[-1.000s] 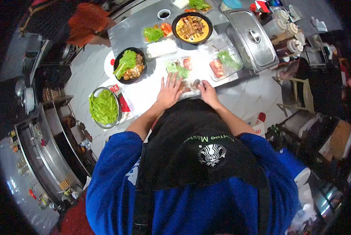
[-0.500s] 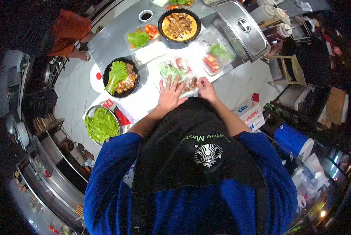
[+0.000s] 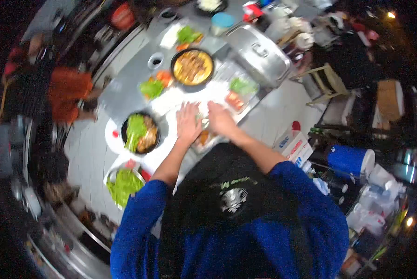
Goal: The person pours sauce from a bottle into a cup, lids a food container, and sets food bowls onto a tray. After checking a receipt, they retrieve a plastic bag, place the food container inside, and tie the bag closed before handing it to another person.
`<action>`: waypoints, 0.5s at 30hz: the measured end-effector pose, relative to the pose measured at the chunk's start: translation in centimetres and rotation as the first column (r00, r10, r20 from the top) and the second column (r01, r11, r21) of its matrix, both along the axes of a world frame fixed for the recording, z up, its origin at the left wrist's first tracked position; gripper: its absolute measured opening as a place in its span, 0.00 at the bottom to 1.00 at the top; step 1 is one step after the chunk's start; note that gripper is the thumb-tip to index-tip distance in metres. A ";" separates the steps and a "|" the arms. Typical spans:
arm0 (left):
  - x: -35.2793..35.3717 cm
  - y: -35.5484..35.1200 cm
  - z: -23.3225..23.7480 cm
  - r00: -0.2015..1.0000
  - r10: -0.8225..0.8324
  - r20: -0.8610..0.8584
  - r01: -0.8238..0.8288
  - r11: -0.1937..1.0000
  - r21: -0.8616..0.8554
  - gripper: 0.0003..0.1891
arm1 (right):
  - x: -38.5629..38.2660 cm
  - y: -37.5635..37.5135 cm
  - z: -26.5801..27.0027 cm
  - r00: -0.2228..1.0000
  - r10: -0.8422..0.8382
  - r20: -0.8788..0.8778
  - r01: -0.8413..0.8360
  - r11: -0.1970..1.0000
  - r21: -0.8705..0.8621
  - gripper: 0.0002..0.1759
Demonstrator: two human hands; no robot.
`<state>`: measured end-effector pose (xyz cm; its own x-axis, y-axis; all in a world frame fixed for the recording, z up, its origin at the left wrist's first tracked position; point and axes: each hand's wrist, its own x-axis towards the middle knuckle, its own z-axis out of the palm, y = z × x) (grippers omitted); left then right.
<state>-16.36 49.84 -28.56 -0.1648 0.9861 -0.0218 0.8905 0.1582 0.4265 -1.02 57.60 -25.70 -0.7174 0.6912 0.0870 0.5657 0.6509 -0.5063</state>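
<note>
Two hands hide most of a clear tray [image 3: 203, 138] at the counter's [image 3: 125, 91] near edge. The left hand [image 3: 188, 123] has a wide, flat grip; the right hand [image 3: 221, 119] is too blurred to tell.

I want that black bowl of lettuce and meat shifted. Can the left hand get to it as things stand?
Probably yes. The left hand lies just beside the black bowl on the same counter, and nothing visible stands between them, though the picture is blurred.

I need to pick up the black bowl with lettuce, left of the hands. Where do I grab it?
Take the black bowl by its rim, at the edge facing the left hand, the nearest hand. It sits upright, round and filled with food, so a pinch over the rim from the side seems safest; blur hides finer detail.
</note>
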 end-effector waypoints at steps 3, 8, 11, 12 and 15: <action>-0.5 0.0 -2.2 0.999 -0.005 -0.035 0.004 1.000 -0.016 0.35 | -2.2 1.0 -2.0 0.984 0.074 0.161 -0.060 0.994 -0.092 0.32; 0.0 0.0 -1.1 0.998 -0.006 -0.060 0.007 1.000 0.008 0.35 | -1.5 1.1 -2.6 0.978 0.065 0.200 -0.048 0.995 -0.089 0.38; 0.3 0.4 -0.7 0.997 -0.009 -0.080 0.010 1.000 0.009 0.34 | -0.6 1.2 -3.1 0.988 0.083 0.132 -0.084 0.996 0.004 0.37; 0.1 -0.1 -0.7 0.995 -0.012 -0.103 0.012 1.000 -0.003 0.34 | -0.6 1.1 -3.1 0.987 0.097 0.130 -0.102 0.994 0.032 0.36; 0.1 -0.2 -0.8 0.995 -0.023 -0.099 0.024 1.000 0.005 0.35 | 0.4 1.0 -1.0 0.971 0.131 0.198 -0.131 0.991 -0.009 0.34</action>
